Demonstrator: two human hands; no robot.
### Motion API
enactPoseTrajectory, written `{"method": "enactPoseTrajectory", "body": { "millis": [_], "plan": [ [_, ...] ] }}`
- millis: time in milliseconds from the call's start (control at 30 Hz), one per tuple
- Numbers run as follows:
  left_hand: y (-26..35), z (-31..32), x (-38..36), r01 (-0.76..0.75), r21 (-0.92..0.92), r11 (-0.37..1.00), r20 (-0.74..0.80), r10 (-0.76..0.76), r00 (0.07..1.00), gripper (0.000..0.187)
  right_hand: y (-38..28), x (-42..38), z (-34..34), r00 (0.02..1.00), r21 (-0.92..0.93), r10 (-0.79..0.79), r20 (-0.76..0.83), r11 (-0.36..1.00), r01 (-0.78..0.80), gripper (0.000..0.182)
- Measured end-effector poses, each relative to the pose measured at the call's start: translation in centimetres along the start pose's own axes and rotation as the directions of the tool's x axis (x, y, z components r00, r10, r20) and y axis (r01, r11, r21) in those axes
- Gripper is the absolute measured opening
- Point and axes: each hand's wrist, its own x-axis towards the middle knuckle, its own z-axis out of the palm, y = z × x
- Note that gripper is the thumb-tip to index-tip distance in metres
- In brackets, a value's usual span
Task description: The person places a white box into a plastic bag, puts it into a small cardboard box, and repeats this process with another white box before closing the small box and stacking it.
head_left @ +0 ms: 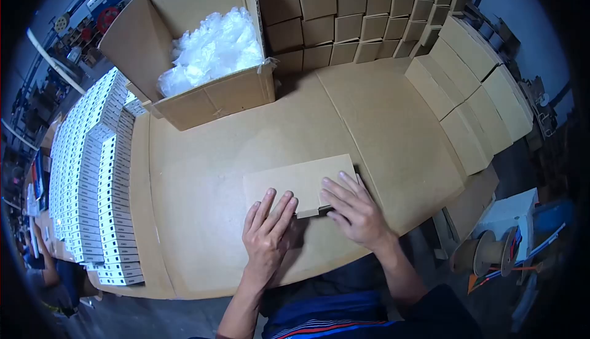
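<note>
A flat brown cardboard box point(307, 176) lies on the table before me, its lid down over most of the top. At its front edge, near the middle, a dark gap shows by a small flap. My left hand point(267, 231) rests on the front left part of the box with the fingers stretched out; its thumb is hidden. Over the right end lies my right hand point(356, 213), fingers spread on the lid and near the right edge. Neither hand is wrapped round anything.
An open carton point(215, 99) with clear plastic bags point(212, 50) stands at the back left. Stacked white boxes point(86, 173) line the left edge. Brown boxes point(350, 26) are piled at the back, more brown boxes point(473, 105) at the right. Spools point(491, 253) sit beyond the table's right edge.
</note>
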Motion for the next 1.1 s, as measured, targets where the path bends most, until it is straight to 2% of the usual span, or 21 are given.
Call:
{"method": "enactPoseTrajectory", "body": {
  "millis": [67,167,200,300,333,467,533,800,1100],
  "plan": [
    [-0.2,0.2,0.0,-0.012,0.014,1.000,-0.010,0.012,1.000,0.043,0.3,-0.4,1.5,1.000,-0.076,0.006,0.013,0.997,-0.005,0.055],
    [0.0,0.8,0.3,0.011,-0.010,1.000,-0.063,-0.011,0.998,0.038,0.3,0.2,3.0,0.995,-0.055,0.014,-0.094,0.998,-0.019,0.053],
    [0.0,1.2,0.3,0.027,-0.039,0.999,-0.086,-0.030,0.996,0.036,0.3,0.8,3.3,0.990,-0.087,0.009,-0.144,0.996,-0.022,0.045],
    [0.3,1.8,1.3,0.072,-0.117,0.991,-0.155,-0.090,0.984,0.028,1.2,1.7,4.7,0.961,0.059,0.020,-0.274,0.998,-0.004,0.033],
    [0.1,2.0,1.6,0.074,-0.134,0.988,-0.171,-0.097,0.980,0.026,0.5,2.1,4.7,0.943,0.106,0.052,-0.329,0.994,-0.018,0.024],
    [0.4,2.1,1.0,0.088,-0.162,0.983,-0.202,-0.120,0.972,0.023,0.0,2.0,5.6,0.901,0.196,0.122,-0.415,0.980,-0.043,0.018],
    [1.2,1.9,0.8,0.129,-0.218,0.967,-0.196,-0.173,0.965,0.020,-0.4,1.7,5.2,0.905,0.206,0.132,-0.404,0.977,-0.051,0.017],
    [2.2,2.2,1.5,0.244,-0.206,0.948,-0.207,-0.286,0.936,0.006,-1.5,1.8,4.3,0.915,0.225,0.229,-0.331,0.961,-0.159,0.009],
    [2.4,2.6,1.9,0.277,-0.238,0.931,-0.229,-0.331,0.916,0.006,-2.2,2.3,4.8,0.897,0.219,0.298,-0.326,0.947,-0.235,0.015]
  ]
}}
